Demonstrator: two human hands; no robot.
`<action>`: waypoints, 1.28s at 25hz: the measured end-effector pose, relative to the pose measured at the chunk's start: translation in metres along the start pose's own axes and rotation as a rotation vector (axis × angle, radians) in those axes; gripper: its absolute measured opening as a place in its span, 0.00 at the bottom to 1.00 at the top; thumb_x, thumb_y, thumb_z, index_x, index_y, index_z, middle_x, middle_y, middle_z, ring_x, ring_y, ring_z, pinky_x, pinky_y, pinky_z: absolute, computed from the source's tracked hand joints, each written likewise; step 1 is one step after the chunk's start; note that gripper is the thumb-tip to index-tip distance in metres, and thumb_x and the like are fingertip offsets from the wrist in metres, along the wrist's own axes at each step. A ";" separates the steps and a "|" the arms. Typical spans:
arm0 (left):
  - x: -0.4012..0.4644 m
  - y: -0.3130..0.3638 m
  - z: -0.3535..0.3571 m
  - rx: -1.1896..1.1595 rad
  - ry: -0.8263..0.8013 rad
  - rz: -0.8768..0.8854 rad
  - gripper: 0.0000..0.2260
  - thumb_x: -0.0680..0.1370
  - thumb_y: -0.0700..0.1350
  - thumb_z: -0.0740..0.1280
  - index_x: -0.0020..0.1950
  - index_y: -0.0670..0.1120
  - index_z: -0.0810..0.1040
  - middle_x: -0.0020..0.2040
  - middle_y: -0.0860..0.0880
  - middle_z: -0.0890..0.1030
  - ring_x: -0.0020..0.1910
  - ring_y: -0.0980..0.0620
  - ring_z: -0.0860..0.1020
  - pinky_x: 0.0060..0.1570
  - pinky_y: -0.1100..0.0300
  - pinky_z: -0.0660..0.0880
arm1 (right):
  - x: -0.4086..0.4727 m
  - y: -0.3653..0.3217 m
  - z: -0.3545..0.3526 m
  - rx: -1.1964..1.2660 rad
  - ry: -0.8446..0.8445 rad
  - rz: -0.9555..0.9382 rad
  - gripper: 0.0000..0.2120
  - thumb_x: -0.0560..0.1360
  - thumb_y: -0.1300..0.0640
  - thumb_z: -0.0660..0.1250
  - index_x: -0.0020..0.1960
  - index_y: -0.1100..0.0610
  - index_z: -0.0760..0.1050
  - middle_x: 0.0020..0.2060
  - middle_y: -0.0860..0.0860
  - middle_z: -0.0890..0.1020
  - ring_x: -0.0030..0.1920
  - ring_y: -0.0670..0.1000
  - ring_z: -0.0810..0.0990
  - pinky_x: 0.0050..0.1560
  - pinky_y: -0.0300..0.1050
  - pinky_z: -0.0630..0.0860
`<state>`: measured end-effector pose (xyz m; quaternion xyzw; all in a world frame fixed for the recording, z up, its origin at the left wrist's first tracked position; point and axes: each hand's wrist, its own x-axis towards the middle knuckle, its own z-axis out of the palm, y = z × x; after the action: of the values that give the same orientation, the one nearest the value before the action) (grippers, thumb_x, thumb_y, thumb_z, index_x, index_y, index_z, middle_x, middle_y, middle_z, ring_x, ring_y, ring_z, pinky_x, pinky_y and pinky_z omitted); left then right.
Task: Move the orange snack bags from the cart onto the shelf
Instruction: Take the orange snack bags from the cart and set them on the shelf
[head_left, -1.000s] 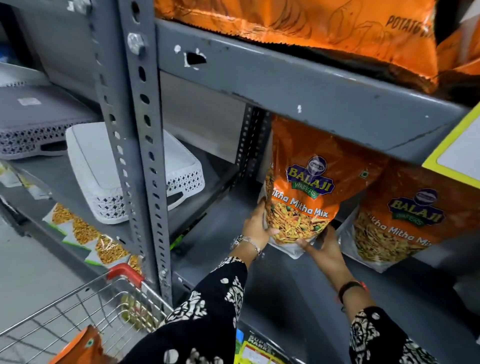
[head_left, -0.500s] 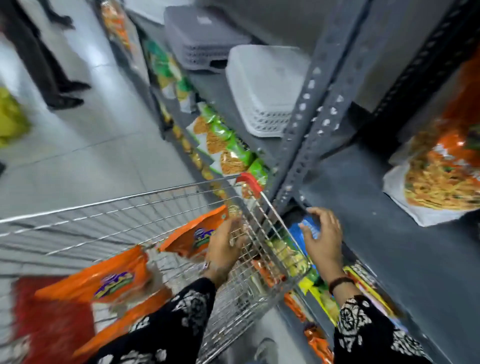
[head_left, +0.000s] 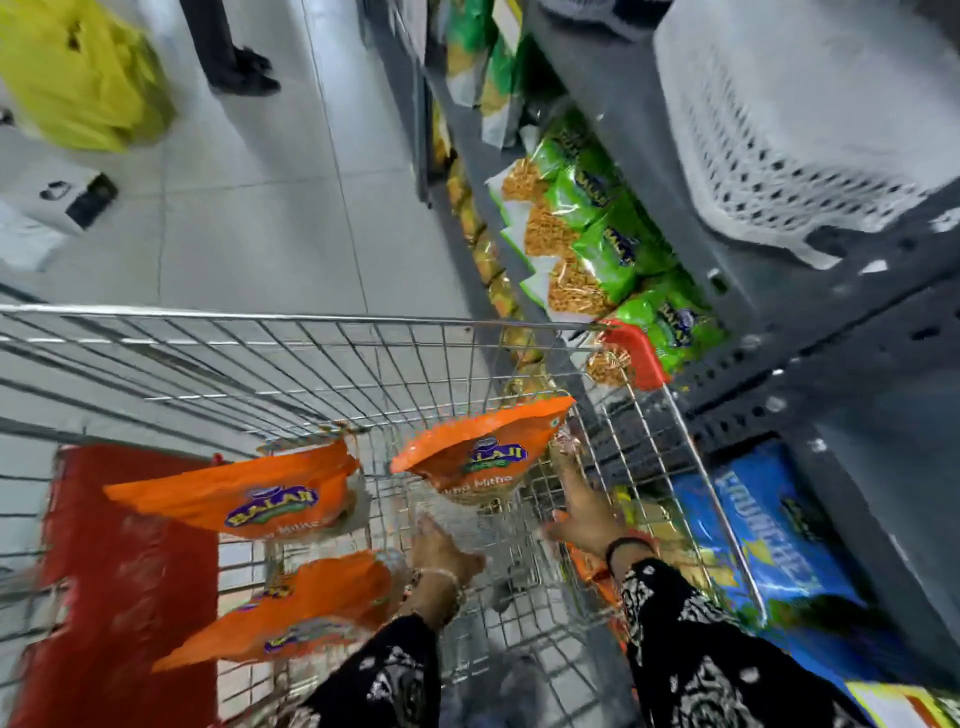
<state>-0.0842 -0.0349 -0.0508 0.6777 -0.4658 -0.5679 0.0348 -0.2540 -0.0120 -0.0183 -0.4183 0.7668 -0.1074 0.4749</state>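
Both arms are covered by long black sleeves printed with white dots and swirling patterns, the left sleeve (head_left: 384, 675) and the right sleeve (head_left: 701, 660) alike. A thin, pale metal bangle (head_left: 439, 574) is worn at the wrist of the left hand (head_left: 441, 551). A dark band (head_left: 623, 545) edged with red is worn at the wrist of the right hand (head_left: 584, 506).
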 end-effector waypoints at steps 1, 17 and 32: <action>0.008 -0.002 0.004 -0.076 0.065 0.004 0.38 0.63 0.35 0.75 0.67 0.35 0.56 0.66 0.37 0.66 0.63 0.44 0.66 0.61 0.54 0.67 | 0.013 0.006 0.004 0.013 -0.027 0.002 0.51 0.64 0.65 0.74 0.72 0.55 0.41 0.73 0.54 0.55 0.73 0.55 0.56 0.70 0.47 0.58; 0.075 0.013 0.000 -0.334 0.048 0.259 0.24 0.61 0.30 0.75 0.50 0.48 0.71 0.50 0.45 0.77 0.51 0.46 0.76 0.49 0.53 0.73 | 0.086 0.003 0.010 0.207 -0.039 0.019 0.31 0.63 0.64 0.74 0.63 0.61 0.67 0.61 0.62 0.75 0.62 0.61 0.73 0.64 0.55 0.70; -0.137 0.164 -0.062 -0.028 -0.336 0.777 0.32 0.57 0.37 0.78 0.56 0.47 0.68 0.48 0.49 0.79 0.50 0.47 0.78 0.46 0.61 0.77 | -0.180 -0.069 -0.109 0.311 0.453 -0.241 0.32 0.61 0.60 0.77 0.61 0.56 0.67 0.56 0.52 0.78 0.57 0.49 0.75 0.59 0.42 0.69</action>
<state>-0.1202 -0.0652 0.1665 0.3492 -0.6782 -0.6213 0.1792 -0.2701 0.0534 0.1926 -0.3938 0.7724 -0.3696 0.3341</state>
